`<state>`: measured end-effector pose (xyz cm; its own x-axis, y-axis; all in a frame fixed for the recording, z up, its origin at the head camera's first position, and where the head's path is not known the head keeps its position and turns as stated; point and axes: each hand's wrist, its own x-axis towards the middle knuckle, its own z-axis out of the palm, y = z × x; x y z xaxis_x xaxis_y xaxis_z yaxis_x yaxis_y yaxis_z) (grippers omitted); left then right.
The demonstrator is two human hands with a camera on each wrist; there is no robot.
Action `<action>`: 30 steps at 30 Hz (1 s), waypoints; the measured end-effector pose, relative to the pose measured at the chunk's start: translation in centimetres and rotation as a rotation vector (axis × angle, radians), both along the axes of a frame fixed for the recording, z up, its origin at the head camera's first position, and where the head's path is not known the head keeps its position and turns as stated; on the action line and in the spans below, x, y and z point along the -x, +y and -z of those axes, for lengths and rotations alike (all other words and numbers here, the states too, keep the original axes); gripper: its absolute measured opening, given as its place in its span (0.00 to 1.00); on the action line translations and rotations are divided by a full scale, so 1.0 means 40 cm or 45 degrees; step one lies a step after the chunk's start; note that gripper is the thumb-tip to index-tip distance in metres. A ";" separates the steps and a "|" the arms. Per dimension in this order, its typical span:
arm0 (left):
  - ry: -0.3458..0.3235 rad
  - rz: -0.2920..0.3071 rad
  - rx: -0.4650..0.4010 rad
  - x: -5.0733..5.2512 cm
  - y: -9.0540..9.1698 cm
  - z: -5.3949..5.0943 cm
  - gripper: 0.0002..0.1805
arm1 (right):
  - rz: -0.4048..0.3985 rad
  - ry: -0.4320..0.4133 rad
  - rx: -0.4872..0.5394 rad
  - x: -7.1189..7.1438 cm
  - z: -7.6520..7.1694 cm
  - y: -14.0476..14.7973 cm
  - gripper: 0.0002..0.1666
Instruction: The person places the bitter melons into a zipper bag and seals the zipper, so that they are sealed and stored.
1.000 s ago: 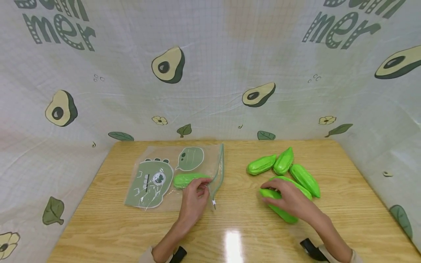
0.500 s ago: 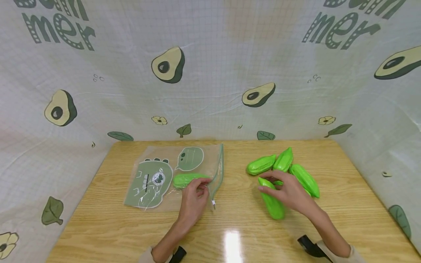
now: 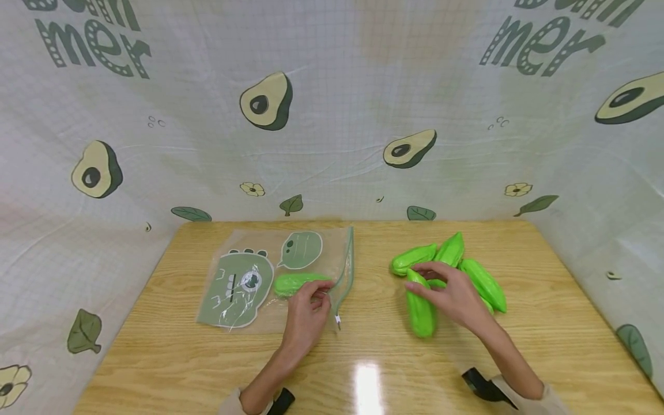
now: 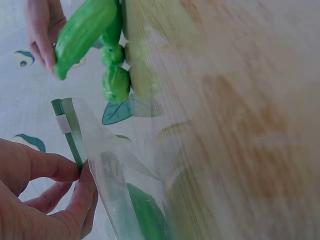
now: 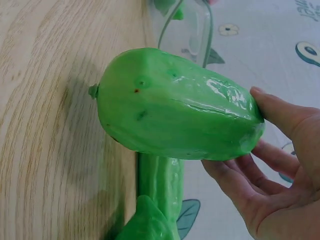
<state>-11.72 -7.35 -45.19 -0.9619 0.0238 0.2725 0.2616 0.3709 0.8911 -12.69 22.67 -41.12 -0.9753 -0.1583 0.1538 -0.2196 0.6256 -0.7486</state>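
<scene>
My left hand point(image 3: 306, 319) pinches the open edge of a clear zip bag point(image 3: 350, 265) between thumb and fingers, seen closely in the left wrist view at its green zip strip point(image 4: 72, 137). Inside that bag lies one green gourd point(image 3: 291, 284). My right hand point(image 3: 455, 295) grips another green gourd point(image 3: 421, 314) by its narrow tip, thumb on one side and fingers on the other. In the right wrist view this held gourd point(image 5: 175, 105) is raised off the wood, its round stem end away from my palm.
Several more green gourds lie behind the right hand: one at the left point(image 3: 413, 259), one at the back point(image 3: 450, 249), one at the right point(image 3: 483, 284), and one partly hidden under the hand. A printed cloth point(image 3: 332, 144) stands around the wooden table point(image 3: 373, 346).
My right hand has lifted a gourd from the front of the pile and moved it slightly left and away, turning it more upright in the view. The left hand and bag stay put.
</scene>
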 end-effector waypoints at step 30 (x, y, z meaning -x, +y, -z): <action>0.006 -0.020 0.018 -0.001 0.000 -0.003 0.15 | 0.194 -0.113 0.219 0.059 0.036 -0.062 0.31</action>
<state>-11.67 -7.33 -45.06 -0.9609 0.0130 0.2766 0.2598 0.3877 0.8844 -15.06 20.17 -42.56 -0.9968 0.0129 0.0784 -0.0610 0.5079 -0.8593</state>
